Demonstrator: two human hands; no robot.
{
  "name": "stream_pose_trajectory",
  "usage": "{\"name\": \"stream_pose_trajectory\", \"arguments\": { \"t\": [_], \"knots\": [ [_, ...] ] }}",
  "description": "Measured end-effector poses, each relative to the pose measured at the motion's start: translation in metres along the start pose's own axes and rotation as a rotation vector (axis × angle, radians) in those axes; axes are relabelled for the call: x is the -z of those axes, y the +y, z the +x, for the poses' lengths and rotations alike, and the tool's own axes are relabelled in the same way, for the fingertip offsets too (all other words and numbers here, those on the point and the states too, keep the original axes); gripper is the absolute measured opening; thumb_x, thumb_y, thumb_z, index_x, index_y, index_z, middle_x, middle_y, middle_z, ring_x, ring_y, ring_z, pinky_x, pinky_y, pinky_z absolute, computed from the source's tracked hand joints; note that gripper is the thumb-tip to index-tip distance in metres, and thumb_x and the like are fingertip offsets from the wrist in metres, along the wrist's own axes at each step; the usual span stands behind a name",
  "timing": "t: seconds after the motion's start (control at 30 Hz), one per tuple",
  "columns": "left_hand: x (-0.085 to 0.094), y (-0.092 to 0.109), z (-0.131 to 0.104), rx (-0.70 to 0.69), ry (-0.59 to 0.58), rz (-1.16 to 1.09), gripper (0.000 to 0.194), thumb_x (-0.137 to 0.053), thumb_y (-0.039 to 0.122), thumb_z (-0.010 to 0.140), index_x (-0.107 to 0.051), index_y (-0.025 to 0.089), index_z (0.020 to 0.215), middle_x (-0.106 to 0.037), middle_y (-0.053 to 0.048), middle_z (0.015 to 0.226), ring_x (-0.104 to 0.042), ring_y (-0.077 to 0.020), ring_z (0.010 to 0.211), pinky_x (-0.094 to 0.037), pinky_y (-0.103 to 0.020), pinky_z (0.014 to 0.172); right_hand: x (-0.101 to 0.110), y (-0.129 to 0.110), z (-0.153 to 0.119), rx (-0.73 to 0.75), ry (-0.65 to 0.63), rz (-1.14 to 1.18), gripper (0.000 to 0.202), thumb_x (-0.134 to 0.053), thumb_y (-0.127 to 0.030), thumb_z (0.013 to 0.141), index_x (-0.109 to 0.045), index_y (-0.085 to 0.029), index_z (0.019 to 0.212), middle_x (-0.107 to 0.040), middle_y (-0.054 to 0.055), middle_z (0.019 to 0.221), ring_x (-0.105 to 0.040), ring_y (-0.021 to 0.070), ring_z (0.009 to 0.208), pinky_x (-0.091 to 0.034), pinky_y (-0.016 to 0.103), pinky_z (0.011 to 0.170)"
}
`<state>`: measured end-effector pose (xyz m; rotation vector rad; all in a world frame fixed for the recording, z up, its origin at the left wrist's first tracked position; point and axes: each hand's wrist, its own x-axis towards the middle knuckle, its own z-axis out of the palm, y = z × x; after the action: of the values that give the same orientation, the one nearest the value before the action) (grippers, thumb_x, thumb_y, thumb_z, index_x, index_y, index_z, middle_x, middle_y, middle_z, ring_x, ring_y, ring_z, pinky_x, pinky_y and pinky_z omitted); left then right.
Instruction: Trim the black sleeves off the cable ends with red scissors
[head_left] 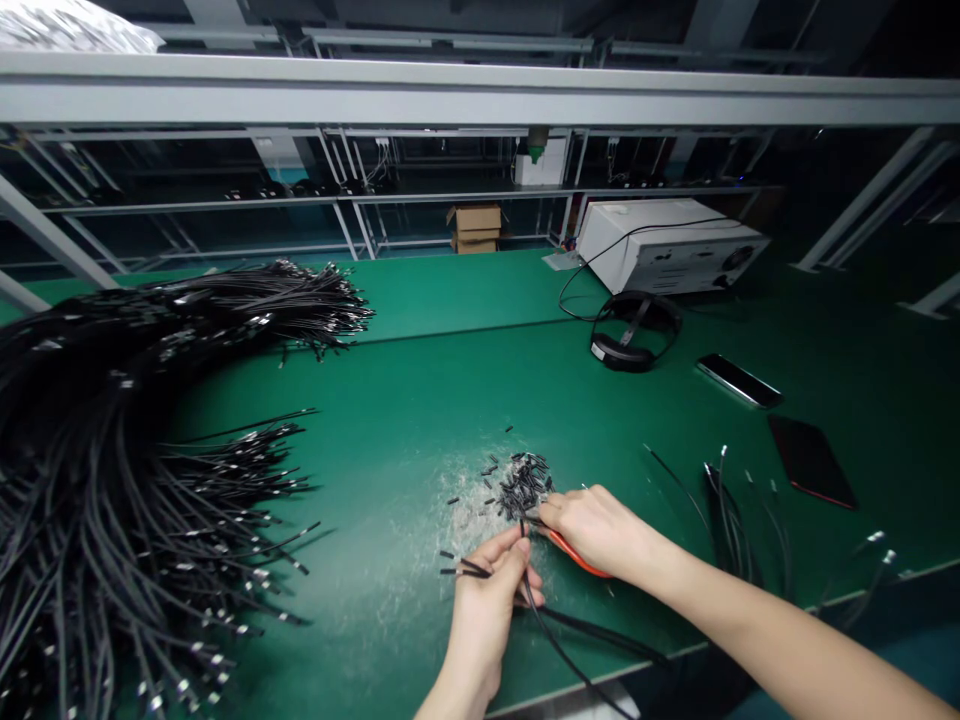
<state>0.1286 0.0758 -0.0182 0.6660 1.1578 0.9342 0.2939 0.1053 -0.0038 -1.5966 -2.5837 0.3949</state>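
My left hand (491,590) is closed around a few thin black cables (559,640). Two short cable ends stick out past its fingers to the left, and another end stands up between thumb and forefinger. My right hand (592,530) grips a pair of orange-handled cutters (574,556), whose tip lies at that upright cable end; the jaws are mostly hidden. Just beyond both hands is a small pile of short black offcuts (523,483), with pale, hair-like scraps (420,520) scattered to its left on the green tabletop (375,420).
A large bundle of black cables (97,450) covers the left side. At right lie more cables (731,530), a phone (739,380), a dark flat tablet-like object (810,460) and a black headset (634,330). A white metal box (667,245) stands behind, and a grey frame beam (480,95) crosses above.
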Motion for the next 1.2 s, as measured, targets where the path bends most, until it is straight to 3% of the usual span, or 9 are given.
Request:
{"name": "stream_pose_trajectory", "arguments": {
  "t": [0.13,0.23,0.33,0.4,0.47,0.7,0.93,1.1,1.2],
  "knots": [
    [0.005,-0.003,0.001,0.034,-0.040,-0.013,0.039,-0.069,0.034,0.070,-0.065,0.007,0.097,-0.061,0.000,0.048,-0.054,-0.0089,0.038,-0.042,-0.019,0.043,-0.001,0.005,0.003,-0.070,-0.006,0.169,0.019,-0.048,-0.031,0.086,-0.060,-0.019,0.078,-0.066,0.005,0.075,-0.063,0.0188,0.068,-0.037,0.024,0.057],
    [0.006,-0.006,0.002,0.042,-0.074,-0.017,0.040,-0.068,0.037,0.070,-0.064,0.009,0.098,-0.062,0.000,0.047,-0.054,-0.0092,0.037,-0.041,-0.019,0.041,-0.006,-0.001,0.005,-0.140,0.000,0.309,0.030,-0.036,-0.037,0.092,-0.059,-0.018,0.083,-0.062,0.001,0.063,-0.059,0.0133,0.053,-0.038,0.020,0.050],
    [0.005,-0.008,0.003,0.017,-0.068,-0.013,0.039,-0.070,0.039,0.067,-0.065,0.010,0.094,-0.061,0.001,0.044,-0.053,-0.0095,0.033,-0.039,-0.019,0.039,-0.013,-0.014,0.005,-0.252,0.006,0.701,0.037,-0.029,-0.045,0.092,-0.054,-0.018,0.087,-0.047,-0.006,0.048,-0.046,0.0086,0.036,-0.034,0.017,0.037],
    [0.003,-0.008,0.003,-0.010,-0.033,0.000,0.035,-0.074,0.036,0.062,-0.066,0.012,0.086,-0.062,0.001,0.047,-0.054,-0.0090,0.034,-0.039,-0.018,0.039,-0.014,-0.023,0.004,-0.336,0.050,1.026,0.035,-0.039,-0.049,0.088,-0.052,-0.018,0.081,-0.039,-0.009,0.043,-0.039,0.0069,0.033,-0.031,0.015,0.033],
    [0.003,-0.007,0.002,-0.023,-0.011,0.016,0.029,-0.076,0.034,0.061,-0.065,0.013,0.079,-0.065,0.000,0.055,-0.056,-0.0088,0.038,-0.040,-0.018,0.041,-0.011,-0.028,0.002,-0.357,0.100,1.190,0.032,-0.050,-0.049,0.083,-0.051,-0.018,0.076,-0.039,-0.009,0.043,-0.037,0.0057,0.032,-0.030,0.014,0.032],
    [0.002,0.006,-0.012,0.008,-0.049,-0.006,0.021,-0.069,0.034,0.070,-0.066,0.014,0.075,-0.068,-0.003,0.060,-0.060,-0.0110,0.050,-0.044,-0.020,0.054,0.007,-0.025,-0.006,-0.230,0.075,1.271,0.030,-0.055,-0.045,0.080,-0.057,-0.015,0.082,-0.045,-0.007,0.047,-0.038,0.0046,0.033,-0.031,0.014,0.032],
    [-0.003,0.009,-0.017,0.063,-0.114,-0.146,0.023,-0.069,0.034,0.071,-0.069,0.011,0.077,-0.067,-0.003,0.058,-0.056,-0.0087,0.047,-0.041,-0.018,0.051,0.007,-0.021,-0.008,-0.180,0.042,1.322,0.032,-0.054,-0.045,0.081,-0.058,-0.014,0.089,-0.056,-0.003,0.062,-0.041,0.0032,0.036,-0.033,0.013,0.032],
    [-0.002,0.009,-0.015,0.108,-0.137,-0.171,0.022,-0.072,0.033,0.068,-0.069,0.012,0.073,-0.068,-0.004,0.057,-0.058,-0.0098,0.046,-0.042,-0.018,0.050,0.011,-0.026,-0.008,-0.318,0.140,1.316,0.034,-0.053,-0.049,0.081,-0.057,-0.016,0.091,-0.054,-0.004,0.065,-0.042,0.0034,0.036,-0.033,0.013,0.031],
    [-0.002,0.010,-0.015,0.103,-0.140,-0.168,0.021,-0.072,0.032,0.067,-0.068,0.012,0.072,-0.068,-0.004,0.057,-0.058,-0.0096,0.046,-0.042,-0.017,0.049,0.015,-0.032,-0.009,-0.328,0.138,1.358,0.036,-0.050,-0.051,0.081,-0.056,-0.017,0.087,-0.049,-0.006,0.055,-0.038,0.0039,0.033,-0.031,0.014,0.030]
  ]
}}
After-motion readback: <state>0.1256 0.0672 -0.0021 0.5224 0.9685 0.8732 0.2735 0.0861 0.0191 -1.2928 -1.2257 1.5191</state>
